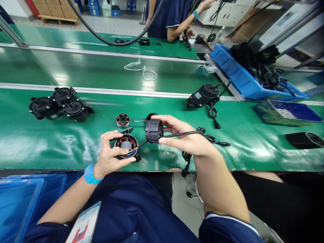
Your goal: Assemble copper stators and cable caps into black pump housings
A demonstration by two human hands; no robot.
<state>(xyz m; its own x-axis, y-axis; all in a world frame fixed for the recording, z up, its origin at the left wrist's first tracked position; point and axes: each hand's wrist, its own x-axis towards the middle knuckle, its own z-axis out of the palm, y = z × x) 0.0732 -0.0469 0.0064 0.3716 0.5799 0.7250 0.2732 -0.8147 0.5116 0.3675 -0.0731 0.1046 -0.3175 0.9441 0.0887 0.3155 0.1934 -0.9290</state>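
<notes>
Head view, left hand: the left hand (pixel 111 151) is grasping the open motor housing (pixel 127 145) at its rim, fingers spreading across the copper windings and thumb side bracing below.
Right hand: the right hand (pixel 186 135) is gripping the black ribbed cap (pixel 154 131) between thumb and fingers, tilting it on its side.
Housing, location: sitting low over the green bench (pixel 157 160), near its front edge; wires are joining it to the cap.
Cord: a black cord (pixel 182 134) is running rightward from the cap, passing the right hand.
Loose winding ring, one: the ring (pixel 123 120) is lying just behind the housing, coloured wires extending right.
Black units, three: the cluster (pixel 60 104) is standing at left.
Corded motor, one: the motor (pixel 204 96) is resting right of centre.
Blue crate: the crate (pixel 236 76) is holding black cords.
Across the bench: a person (pixel 162 20) is leaning on a farther surface.
</notes>
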